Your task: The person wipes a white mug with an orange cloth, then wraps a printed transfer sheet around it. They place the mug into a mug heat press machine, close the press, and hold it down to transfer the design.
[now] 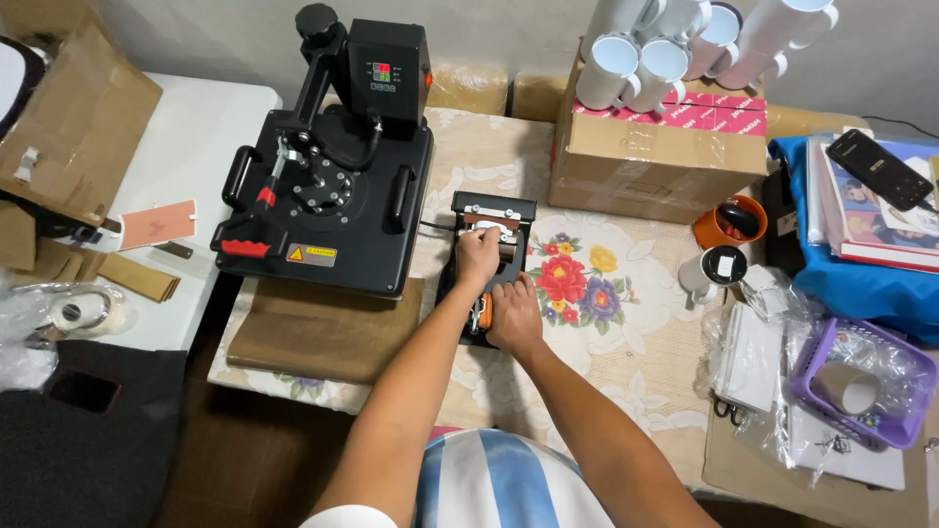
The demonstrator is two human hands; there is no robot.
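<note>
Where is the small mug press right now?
The mug press sits mid-table on the floral cloth, just right of the big black heat press and in front of the cardboard box. Both hands, left hand and right hand, rest on it.

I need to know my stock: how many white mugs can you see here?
7: six piled on the cardboard box at the back, near and; one on the table. Others may be hidden.

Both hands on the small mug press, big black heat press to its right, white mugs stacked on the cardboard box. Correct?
Not quite. In the head view the big black heat press sits left of the small mug press, not right. Both hands, left and right, are on it; white mugs top the cardboard box.
</note>
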